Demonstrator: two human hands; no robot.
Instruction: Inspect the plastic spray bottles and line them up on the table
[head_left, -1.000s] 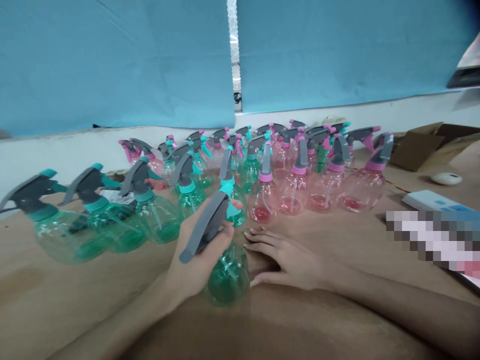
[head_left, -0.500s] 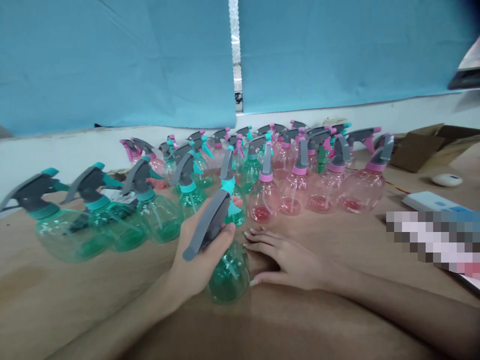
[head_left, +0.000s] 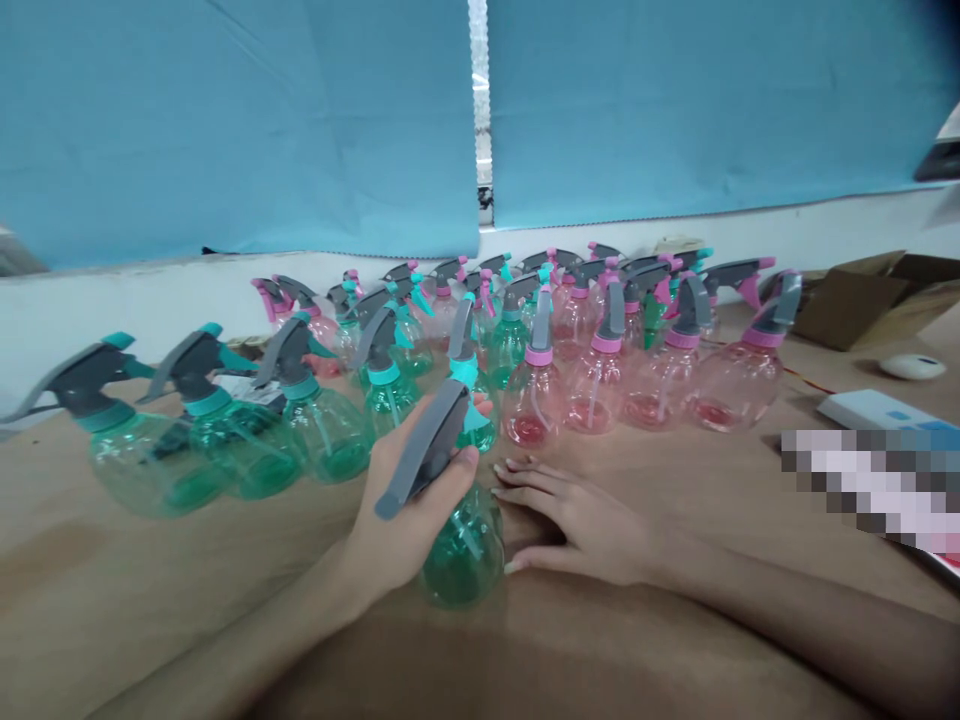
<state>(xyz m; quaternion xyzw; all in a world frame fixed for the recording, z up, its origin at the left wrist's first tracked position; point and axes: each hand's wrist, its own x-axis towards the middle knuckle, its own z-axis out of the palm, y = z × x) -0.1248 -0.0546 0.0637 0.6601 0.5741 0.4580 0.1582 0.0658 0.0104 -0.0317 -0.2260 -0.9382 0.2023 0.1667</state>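
The left hand point(head_left: 401, 515) is closed around the neck of the green spray bottle point(head_left: 463, 548), under its grey trigger head point(head_left: 424, 447). The bottle stands on the brown table point(head_left: 150, 600), its round body just right of the palm. The right hand point(head_left: 592, 520) lies flat and spread beside that body, holding nothing

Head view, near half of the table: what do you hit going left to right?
First the leftmost green spray bottle → left hand gripping the held green spray bottle → right hand flat on the table → rightmost pink spray bottle → white flat box.
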